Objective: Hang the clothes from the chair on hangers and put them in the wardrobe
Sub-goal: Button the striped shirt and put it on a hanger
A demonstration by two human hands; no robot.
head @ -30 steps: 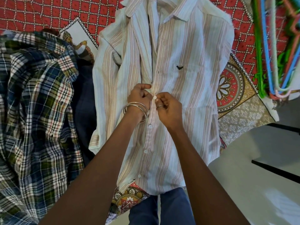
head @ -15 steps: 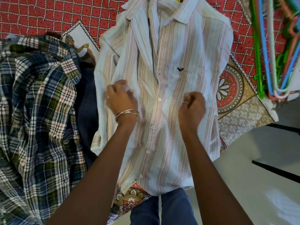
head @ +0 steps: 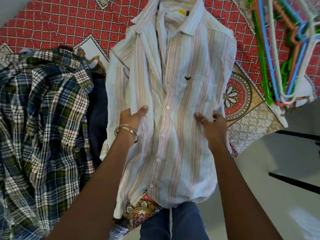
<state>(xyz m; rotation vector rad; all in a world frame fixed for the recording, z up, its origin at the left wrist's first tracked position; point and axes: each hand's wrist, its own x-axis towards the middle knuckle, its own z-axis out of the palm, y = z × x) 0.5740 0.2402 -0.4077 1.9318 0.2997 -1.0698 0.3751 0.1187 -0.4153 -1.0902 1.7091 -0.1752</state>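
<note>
A white shirt with thin brown stripes [head: 174, 94] lies front up on the patterned red bedspread [head: 65, 26], buttoned down the lower placket, collar open at the top. My left hand [head: 133, 116], with bangles on the wrist, grips the shirt's left side at waist height, thumb on top of the cloth. My right hand [head: 213, 125] grips the shirt's right side at the same height. No hanger shows inside the shirt; its neck runs out of the frame's top edge.
A crumpled plaid shirt [head: 41, 122] and a dark garment [head: 97, 108] lie to the left. A bunch of coloured plastic hangers [head: 280, 49] rests on the bedspread's right edge. Grey floor and dark bars [head: 294, 181] lie at the right. My blue trousers [head: 173, 224] show below.
Both hands left the button at the middle of the placket and moved apart to the shirt's two sides, where they now grip the cloth. The view shifted down, showing more of the collar.
</note>
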